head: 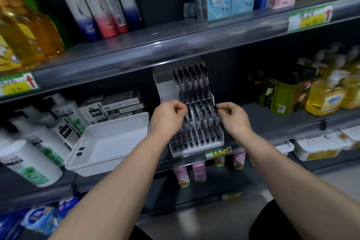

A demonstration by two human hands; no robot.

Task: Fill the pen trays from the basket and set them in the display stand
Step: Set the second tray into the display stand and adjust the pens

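A white stepped display stand (165, 89) stands on the middle shelf. Its upper tray (192, 84) and lower tray (196, 132) are both packed with upright black pens. My left hand (168, 117) pinches the left edge of the lower tray at its top. At the tray's right top edge my right hand (233, 118) pinches it the same way. A white perforated basket (109, 142) sits left of the stand, tilted over the shelf edge, and looks empty inside.
White shampoo bottles (39, 146) crowd the shelf left of the basket, with boxes (118, 103) behind it. Yellow soap bottles (327, 93) stand to the right. The upper shelf edge (175, 45) hangs just above the stand. Small pink bottles (198, 171) sit below.
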